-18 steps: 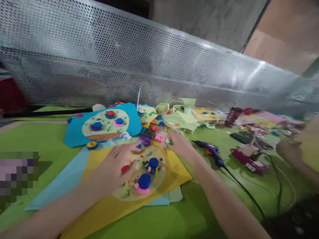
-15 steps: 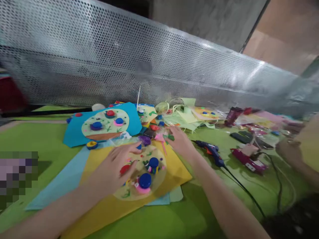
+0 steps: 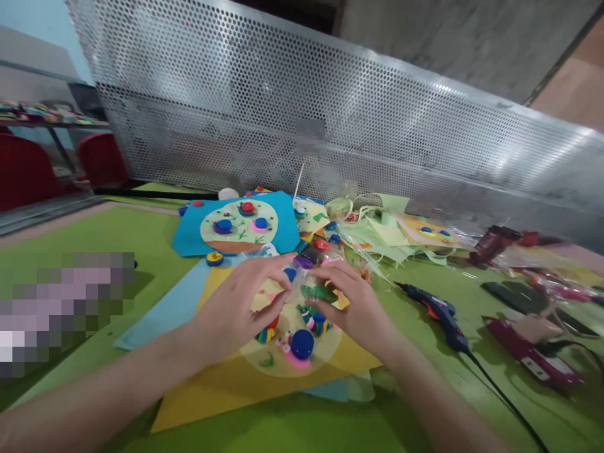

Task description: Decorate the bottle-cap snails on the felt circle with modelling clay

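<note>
Green modelling clay [image 3: 317, 292], in what looks like a clear plastic wrapper [image 3: 297, 288], is between the two hands, above a yellow sheet [image 3: 189, 402] and the upper part of its pale round panel [image 3: 330, 352]. The right hand [image 3: 361, 308] has the clay between its thumb below and its fingers above; the left hand [image 3: 236, 302] has thumb and forefinger drawn together on what seems to be the near side of the film, though blur hides the exact contact. The lump should be light, soft and a little tacky, so a hard squeeze would dent it or leave finger marks, while the film is probably thin, slippery and easily torn. The better hold is a broad, gentle one at the side of the lump, with the loose film pinched at its edge, well away from the clay, so that a pull loads the plastic and not the soft mass. Just below sit a multicoloured striped clay figure [image 3: 316, 319] and a dark blue clay ball [image 3: 302, 344] on a pink base [image 3: 298, 363]; these raised pieces look easy to squash or knock loose, so both wrists are best kept high. A glue gun [image 3: 438, 311] lies on the green tabletop [image 3: 330, 434], to the right of the right hand.
</note>
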